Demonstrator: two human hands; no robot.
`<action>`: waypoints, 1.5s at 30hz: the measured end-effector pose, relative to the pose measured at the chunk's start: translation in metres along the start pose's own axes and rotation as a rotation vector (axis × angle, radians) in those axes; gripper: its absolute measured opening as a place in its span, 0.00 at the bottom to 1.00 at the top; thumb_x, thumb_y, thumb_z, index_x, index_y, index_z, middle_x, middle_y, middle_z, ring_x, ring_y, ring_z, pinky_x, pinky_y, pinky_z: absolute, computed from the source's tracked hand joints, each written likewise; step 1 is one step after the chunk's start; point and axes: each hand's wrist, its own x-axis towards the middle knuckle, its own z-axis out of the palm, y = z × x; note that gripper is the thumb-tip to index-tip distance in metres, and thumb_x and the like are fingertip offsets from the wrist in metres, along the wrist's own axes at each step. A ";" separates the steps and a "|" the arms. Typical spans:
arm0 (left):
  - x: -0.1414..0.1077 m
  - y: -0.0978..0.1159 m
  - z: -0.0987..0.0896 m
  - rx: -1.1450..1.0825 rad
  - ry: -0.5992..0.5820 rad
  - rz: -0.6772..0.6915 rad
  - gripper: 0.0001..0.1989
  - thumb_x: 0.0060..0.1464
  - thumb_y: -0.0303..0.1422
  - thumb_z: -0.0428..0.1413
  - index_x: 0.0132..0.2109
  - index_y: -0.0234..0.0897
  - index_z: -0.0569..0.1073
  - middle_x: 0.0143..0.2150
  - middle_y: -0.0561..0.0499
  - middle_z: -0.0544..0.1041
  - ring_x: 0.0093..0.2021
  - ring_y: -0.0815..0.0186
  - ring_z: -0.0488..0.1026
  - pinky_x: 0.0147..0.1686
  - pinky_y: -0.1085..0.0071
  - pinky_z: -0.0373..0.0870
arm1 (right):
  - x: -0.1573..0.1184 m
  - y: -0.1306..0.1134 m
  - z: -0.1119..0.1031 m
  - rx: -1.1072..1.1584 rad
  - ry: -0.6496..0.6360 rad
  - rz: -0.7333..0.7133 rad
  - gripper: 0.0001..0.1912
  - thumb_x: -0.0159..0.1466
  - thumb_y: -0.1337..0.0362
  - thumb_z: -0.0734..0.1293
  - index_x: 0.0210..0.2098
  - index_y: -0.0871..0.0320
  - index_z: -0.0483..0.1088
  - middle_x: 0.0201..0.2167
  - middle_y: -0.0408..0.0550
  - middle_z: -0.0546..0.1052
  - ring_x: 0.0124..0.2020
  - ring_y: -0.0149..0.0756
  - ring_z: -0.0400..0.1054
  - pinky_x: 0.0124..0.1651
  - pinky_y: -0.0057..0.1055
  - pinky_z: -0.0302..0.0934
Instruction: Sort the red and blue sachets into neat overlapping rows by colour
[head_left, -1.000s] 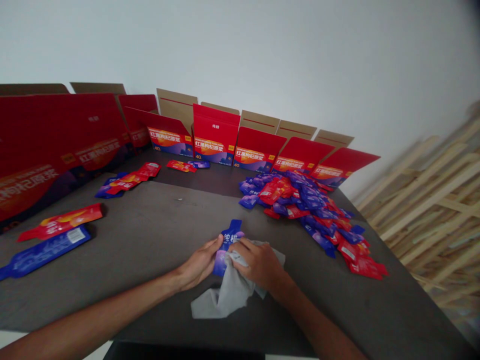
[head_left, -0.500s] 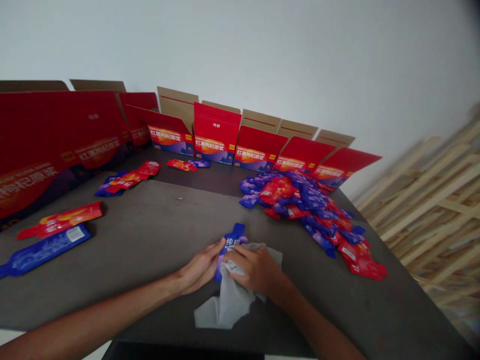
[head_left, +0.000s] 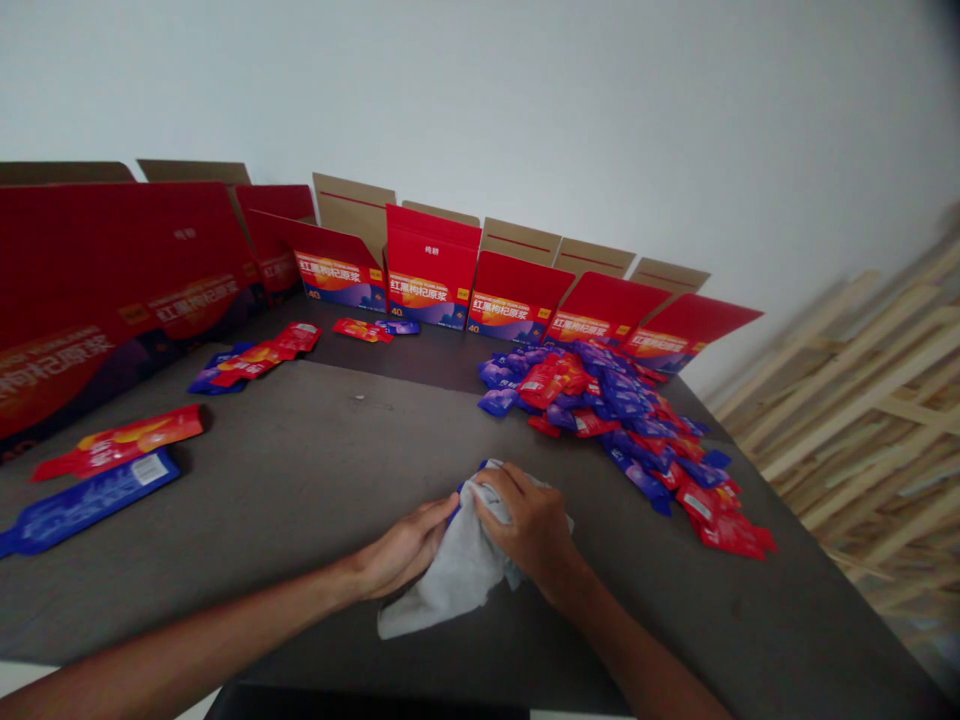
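A crumpled grey cloth point(head_left: 450, 565) lies bunched on the dark table between my hands. My right hand point(head_left: 529, 525) grips it from above. My left hand point(head_left: 405, 548) presses its fingers against the cloth's left side. A blue sachet point(head_left: 480, 466) is wrapped inside the cloth, with only a sliver of its edge showing near my right fingers. The rest of the sachet is hidden.
A heap of blue and red sachets point(head_left: 600, 400) lies to the right. Smaller groups point(head_left: 255, 360) and long red and blue packets point(head_left: 90, 503) lie to the left. Red printed cartons point(head_left: 431, 270) stand along the far edge, with wooden slats point(head_left: 847, 400) beyond the table's right edge.
The grey cloth has been folded up over the blue sachet, which was plainly visible earlier and is now nearly covered. My hands have closed around it.
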 end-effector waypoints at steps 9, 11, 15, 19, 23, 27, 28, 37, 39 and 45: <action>0.007 -0.007 -0.017 -0.079 0.059 0.028 0.14 0.62 0.41 0.61 0.41 0.32 0.79 0.35 0.48 0.80 0.37 0.64 0.76 0.45 0.69 0.70 | -0.003 -0.005 0.002 -0.076 -0.289 -0.302 0.14 0.65 0.58 0.73 0.49 0.51 0.73 0.41 0.44 0.80 0.34 0.35 0.75 0.29 0.28 0.61; 0.007 -0.005 -0.016 -0.056 0.051 0.044 0.15 0.61 0.42 0.62 0.42 0.31 0.79 0.36 0.47 0.81 0.40 0.61 0.77 0.47 0.68 0.70 | -0.003 -0.005 0.001 -0.074 -0.238 -0.246 0.13 0.64 0.60 0.73 0.49 0.51 0.73 0.40 0.44 0.80 0.33 0.35 0.75 0.29 0.28 0.62; 0.005 -0.001 -0.008 0.005 0.041 0.035 0.16 0.60 0.42 0.63 0.44 0.31 0.80 0.40 0.43 0.83 0.49 0.56 0.78 0.54 0.64 0.69 | 0.000 -0.001 -0.001 -0.050 -0.059 -0.063 0.10 0.66 0.65 0.71 0.47 0.52 0.74 0.42 0.46 0.81 0.37 0.36 0.77 0.35 0.27 0.65; 0.003 0.001 -0.004 0.026 0.033 0.007 0.19 0.57 0.44 0.65 0.45 0.30 0.81 0.41 0.42 0.84 0.48 0.54 0.79 0.52 0.63 0.70 | 0.004 0.006 -0.006 -0.026 0.058 0.031 0.07 0.68 0.68 0.68 0.45 0.53 0.73 0.41 0.47 0.80 0.38 0.36 0.77 0.38 0.27 0.66; 0.002 0.001 -0.005 0.016 0.076 0.026 0.18 0.58 0.43 0.64 0.45 0.30 0.81 0.41 0.42 0.83 0.47 0.55 0.80 0.51 0.65 0.71 | 0.004 0.008 -0.006 -0.018 -0.004 -0.031 0.07 0.68 0.67 0.68 0.46 0.53 0.73 0.41 0.47 0.80 0.39 0.35 0.77 0.37 0.27 0.65; 0.004 0.005 -0.013 -0.033 0.115 0.028 0.19 0.61 0.43 0.62 0.50 0.30 0.79 0.42 0.42 0.83 0.42 0.58 0.80 0.47 0.66 0.72 | 0.000 0.002 -0.001 -0.034 -0.209 -0.239 0.12 0.66 0.62 0.71 0.49 0.52 0.72 0.42 0.45 0.79 0.36 0.36 0.76 0.33 0.28 0.64; 0.005 0.007 -0.015 -0.043 0.117 0.016 0.20 0.62 0.43 0.61 0.50 0.30 0.79 0.41 0.42 0.83 0.39 0.59 0.80 0.44 0.67 0.73 | -0.001 0.000 0.000 -0.037 -0.264 -0.293 0.13 0.65 0.60 0.72 0.49 0.52 0.72 0.42 0.44 0.79 0.36 0.36 0.75 0.32 0.29 0.63; 0.011 0.019 -0.016 -0.065 0.234 0.041 0.16 0.67 0.38 0.55 0.51 0.29 0.77 0.43 0.41 0.83 0.40 0.59 0.81 0.45 0.67 0.76 | 0.002 0.006 0.002 -0.070 -0.232 -0.082 0.12 0.68 0.63 0.70 0.50 0.53 0.72 0.46 0.47 0.79 0.41 0.36 0.76 0.36 0.27 0.64; 0.017 0.021 -0.018 -0.041 0.279 0.049 0.14 0.68 0.37 0.53 0.51 0.30 0.76 0.42 0.42 0.83 0.40 0.60 0.81 0.46 0.67 0.77 | 0.003 0.011 0.002 -0.063 -0.212 -0.024 0.10 0.68 0.64 0.68 0.50 0.52 0.72 0.46 0.46 0.79 0.42 0.36 0.76 0.38 0.27 0.64; 0.085 0.063 -0.031 0.167 0.516 0.027 0.18 0.72 0.34 0.43 0.41 0.32 0.74 0.29 0.50 0.77 0.24 0.69 0.74 0.30 0.72 0.76 | 0.000 0.009 0.013 -0.059 -0.308 -0.072 0.11 0.68 0.61 0.69 0.50 0.52 0.72 0.45 0.45 0.79 0.40 0.37 0.75 0.38 0.30 0.65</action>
